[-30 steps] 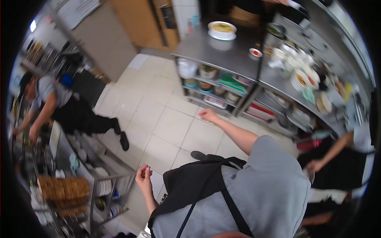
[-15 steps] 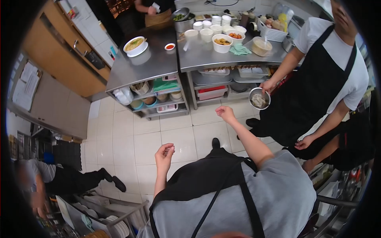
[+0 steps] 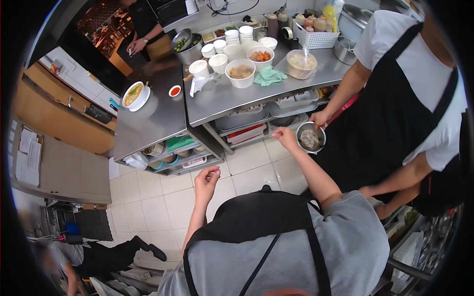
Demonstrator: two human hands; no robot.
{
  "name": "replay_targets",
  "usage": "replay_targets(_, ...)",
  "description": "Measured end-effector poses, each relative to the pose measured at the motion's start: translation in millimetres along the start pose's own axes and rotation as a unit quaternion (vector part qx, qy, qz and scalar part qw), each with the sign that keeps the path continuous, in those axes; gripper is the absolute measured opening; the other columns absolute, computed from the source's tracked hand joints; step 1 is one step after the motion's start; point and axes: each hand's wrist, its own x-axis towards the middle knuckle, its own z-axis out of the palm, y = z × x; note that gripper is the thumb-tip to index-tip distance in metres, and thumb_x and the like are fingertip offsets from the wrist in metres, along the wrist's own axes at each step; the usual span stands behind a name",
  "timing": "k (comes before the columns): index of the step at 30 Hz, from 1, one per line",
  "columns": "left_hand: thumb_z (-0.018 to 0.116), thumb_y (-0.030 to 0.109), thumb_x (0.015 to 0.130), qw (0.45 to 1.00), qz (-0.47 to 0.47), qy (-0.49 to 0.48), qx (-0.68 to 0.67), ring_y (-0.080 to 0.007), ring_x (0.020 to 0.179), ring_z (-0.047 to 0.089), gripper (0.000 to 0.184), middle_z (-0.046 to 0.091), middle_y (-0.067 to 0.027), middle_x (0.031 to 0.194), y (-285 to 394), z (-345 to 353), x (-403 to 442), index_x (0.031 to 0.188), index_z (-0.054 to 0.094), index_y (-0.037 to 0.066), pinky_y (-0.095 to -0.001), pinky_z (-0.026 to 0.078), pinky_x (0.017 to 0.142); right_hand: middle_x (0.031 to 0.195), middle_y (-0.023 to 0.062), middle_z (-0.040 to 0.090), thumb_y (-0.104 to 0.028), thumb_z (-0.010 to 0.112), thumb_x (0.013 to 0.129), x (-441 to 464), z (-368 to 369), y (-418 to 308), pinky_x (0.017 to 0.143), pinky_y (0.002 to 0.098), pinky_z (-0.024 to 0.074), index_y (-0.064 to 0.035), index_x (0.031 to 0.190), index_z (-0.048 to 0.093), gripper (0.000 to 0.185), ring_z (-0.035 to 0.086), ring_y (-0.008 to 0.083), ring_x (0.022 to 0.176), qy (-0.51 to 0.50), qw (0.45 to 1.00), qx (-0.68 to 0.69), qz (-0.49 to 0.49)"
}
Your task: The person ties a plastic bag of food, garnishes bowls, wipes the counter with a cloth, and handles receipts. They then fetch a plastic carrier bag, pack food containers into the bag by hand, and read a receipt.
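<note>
Closer to the bench (image 3: 210, 107) than half a second ago, a kitchen worker faces, from left, a noodle bowl (image 3: 142, 100) and a red sauce cup (image 3: 175, 95); then the worker's left hand (image 3: 205, 183), fingers curled, its hold impossible to tell; white tubs (image 3: 240, 82) and a green cloth (image 3: 270, 76) on the bench; the right hand (image 3: 285, 137), also curled, its hold equally unclear, just beside a metal bowl (image 3: 319, 131) gripped by a co-worker's hand (image 3: 320, 118).
</note>
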Motion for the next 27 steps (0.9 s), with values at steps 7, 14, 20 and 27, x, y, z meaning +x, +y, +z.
replay_targets(7,0.06,0.01,0.078,0.997,0.001,-0.071,0.017,-0.0093,0.068,0.056,0.016,0.058,-0.0037,0.076,7,45,74,0.091,0.057,0.001,-0.0206,0.045,0.061,0.088,0.0134,0.058,-0.008,0.062,0.067,98,-33,6,0.073,0.0365,0.0443,-0.0051,0.081,0.064,0.015,0.055,0.0293,0.082,0.071,0.986,-0.056,-0.137)
replay_targets(14,0.061,0.007,0.075,0.992,0.062,-0.053,0.097,-0.0076,0.064,0.054,0.015,0.059,-0.0031,0.078,-2,43,193,0.089,0.06,0.002,-0.0211,0.043,0.058,0.107,0.0143,0.053,-0.009,0.06,0.068,237,-48,-18,0.081,0.0367,0.0422,-0.0086,0.099,0.059,0.032,0.049,0.0302,0.097,0.128,0.93,-0.255,-0.232)
replay_targets(20,0.056,-0.01,0.06,0.923,0.111,0.182,0.32,-0.0266,0.095,0.05,0.06,0.041,-0.0119,0.121,-13,-19,326,0.115,0.047,0.013,-0.0348,0.042,0.078,0.101,0.0088,0.055,-0.009,0.058,0.068,260,-29,-14,0.072,0.0368,0.0466,-0.0149,0.103,0.057,0.036,0.052,0.0298,0.09,0.045,0.933,-0.326,-0.143)
replay_targets(27,0.058,-0.008,0.059,0.77,0.272,-0.22,0.534,-0.0274,0.109,0.041,0.057,0.034,-0.0062,0.128,16,-16,423,0.107,0.054,0.022,-0.0354,0.04,0.087,0.089,0.0059,0.056,-0.002,0.054,0.063,221,-48,-22,0.067,0.0365,0.0466,-0.0126,0.091,0.061,0.031,0.053,0.026,0.081,-0.007,0.932,-0.311,-0.185)
